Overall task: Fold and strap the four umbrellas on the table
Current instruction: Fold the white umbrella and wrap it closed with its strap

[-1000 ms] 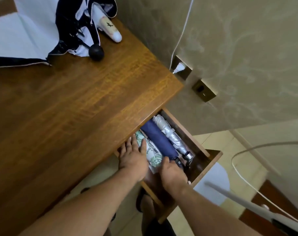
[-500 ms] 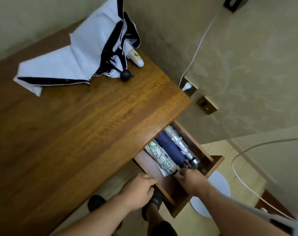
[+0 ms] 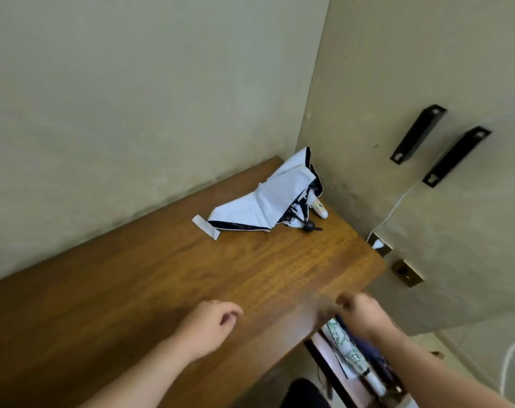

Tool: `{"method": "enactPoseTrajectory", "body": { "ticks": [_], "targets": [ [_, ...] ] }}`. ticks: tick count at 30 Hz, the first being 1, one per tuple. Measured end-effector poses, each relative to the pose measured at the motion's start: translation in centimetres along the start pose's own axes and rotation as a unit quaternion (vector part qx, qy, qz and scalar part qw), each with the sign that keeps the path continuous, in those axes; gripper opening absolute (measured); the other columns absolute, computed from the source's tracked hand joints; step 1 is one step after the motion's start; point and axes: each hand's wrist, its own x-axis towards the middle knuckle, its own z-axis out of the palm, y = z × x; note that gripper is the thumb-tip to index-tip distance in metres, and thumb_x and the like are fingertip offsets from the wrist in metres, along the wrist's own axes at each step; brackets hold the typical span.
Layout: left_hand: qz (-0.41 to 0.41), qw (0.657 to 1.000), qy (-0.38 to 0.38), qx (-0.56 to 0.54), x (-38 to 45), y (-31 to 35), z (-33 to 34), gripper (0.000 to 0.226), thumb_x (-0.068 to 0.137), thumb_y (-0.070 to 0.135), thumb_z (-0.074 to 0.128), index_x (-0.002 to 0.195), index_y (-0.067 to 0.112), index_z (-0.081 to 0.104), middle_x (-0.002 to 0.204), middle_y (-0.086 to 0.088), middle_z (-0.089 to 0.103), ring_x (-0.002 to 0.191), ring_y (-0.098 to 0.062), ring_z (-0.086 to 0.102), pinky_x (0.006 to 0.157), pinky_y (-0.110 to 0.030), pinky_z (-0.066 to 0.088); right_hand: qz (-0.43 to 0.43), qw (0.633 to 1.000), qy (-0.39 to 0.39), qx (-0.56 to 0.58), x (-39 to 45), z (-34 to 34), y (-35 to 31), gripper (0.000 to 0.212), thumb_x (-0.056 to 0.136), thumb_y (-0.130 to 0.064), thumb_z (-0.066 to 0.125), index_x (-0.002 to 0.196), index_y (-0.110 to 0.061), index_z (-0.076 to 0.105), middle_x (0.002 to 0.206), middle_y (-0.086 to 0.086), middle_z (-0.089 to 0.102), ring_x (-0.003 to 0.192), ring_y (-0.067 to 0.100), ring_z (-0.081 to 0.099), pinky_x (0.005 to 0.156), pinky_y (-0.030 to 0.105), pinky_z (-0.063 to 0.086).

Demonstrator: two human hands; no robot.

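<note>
One unfolded umbrella (image 3: 265,207), pale blue-white with navy trim, lies at the far right corner of the wooden table (image 3: 162,275). Its white handle (image 3: 319,209) points at the wall and its loose strap (image 3: 204,228) trails left. Below the table's right edge a drawer (image 3: 324,357) stands open. In it lie a folded green-patterned umbrella (image 3: 347,351) and a folded blue umbrella (image 3: 374,351). My left hand (image 3: 209,325) hovers over the near tabletop, loosely curled and holding nothing. My right hand (image 3: 362,313) is blurred above the drawer, with nothing visible in it.
Two walls meet behind the table's far right corner. On the right wall are two black brackets (image 3: 418,134), a white cable (image 3: 394,207) and two brass sockets (image 3: 406,273). Another white cable (image 3: 512,357) loops over the floor at right.
Both hands have risen from the drawer to tabletop height. The view has tilted up, so the unfolded umbrella now sits mid-frame. The drawer stays open.
</note>
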Motion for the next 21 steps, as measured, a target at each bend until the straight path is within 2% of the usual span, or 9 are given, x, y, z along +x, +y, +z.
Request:
{"method": "enactPoseTrajectory", "body": {
  "ticks": [3,6,9,13,15,18,21],
  "targets": [
    [-0.028,0.999,0.020,-0.022,-0.3,-1.6,-2.9,0.022,0.102,0.038,0.055,0.111,0.052,0.070,0.117,0.023,0.070,0.103,0.004,0.065,0.094,-0.023,0.054,-0.053,0.998,0.033,-0.003,3.8,-3.4,-4.5,0.030,0.100,-0.031,0.054,0.128,-0.029,0.064,0.119,-0.005,0.056,0.114,0.016,0.058,0.098,0.029,0.048],
    [-0.059,0.997,0.034,-0.049,-0.1,-2.6,-4.4,0.025,0.103,0.031,0.058,0.120,0.041,0.074,0.114,0.022,0.071,0.104,0.004,0.066,0.093,-0.017,0.051,-0.074,0.996,0.054,-0.001,9.1,-6.3,-8.3,0.042,0.099,-0.029,0.053,0.141,-0.028,0.057,0.134,0.001,0.049,0.129,0.025,0.053,0.107,0.036,0.046],
    [-0.102,0.991,0.043,-0.072,0.4,-3.3,-4.9,0.023,0.103,0.031,0.060,0.118,0.043,0.074,0.112,0.024,0.073,0.103,0.007,0.066,0.092,-0.013,0.050,-0.058,0.997,0.044,0.014,15.3,-7.6,-10.2,0.057,0.096,-0.026,0.051,0.153,-0.026,0.047,0.157,0.004,0.035,0.137,0.032,0.048,0.111,0.042,0.045],
    [-0.173,0.981,0.028,-0.088,1.2,-3.6,-5.3,0.020,0.102,0.035,0.064,0.112,0.051,0.072,0.108,0.033,0.070,0.102,0.013,0.063,0.096,-0.013,0.049,0.015,1.000,-0.002,-0.021,22.7,-6.5,-10.1,0.066,0.096,-0.040,0.053,0.156,-0.030,0.029,0.160,0.013,0.027,0.132,0.046,0.048,0.109,0.052,0.047],
    [-0.202,0.974,0.024,-0.096,1.9,-3.6,-5.7,0.020,0.101,0.038,0.065,0.101,0.057,0.068,0.105,0.035,0.069,0.101,0.013,0.063,0.098,-0.016,0.050,0.041,0.998,-0.026,-0.035,25.2,-5.0,-9.7,0.066,0.099,-0.045,0.054,0.157,-0.029,0.028,0.159,0.018,0.024,0.129,0.048,0.051,0.108,0.051,0.047],
    [-0.221,0.968,0.039,-0.115,3.1,-3.2,-6.2,0.020,0.102,0.037,0.064,0.105,0.057,0.068,0.108,0.035,0.067,0.102,0.012,0.062,0.094,-0.015,0.050,0.012,1.000,-0.001,-0.019,26.4,-3.1,-10.4,0.049,0.105,-0.028,0.045,0.154,-0.023,0.037,0.152,0.024,0.024,0.114,0.047,0.058,0.103,0.049,0.050],
    [-0.237,0.963,0.029,-0.127,4.2,-2.5,-6.6,0.023,0.103,0.033,0.063,0.115,0.052,0.068,0.115,0.033,0.065,0.105,0.010,0.060,0.095,-0.013,0.048,-0.021,0.999,0.009,0.034,25.6,-1.7,-12.3,0.044,0.106,-0.018,0.039,0.149,-0.021,0.044,0.141,0.020,0.033,0.104,0.044,0.060,0.102,0.047,0.050]
  ]
}}
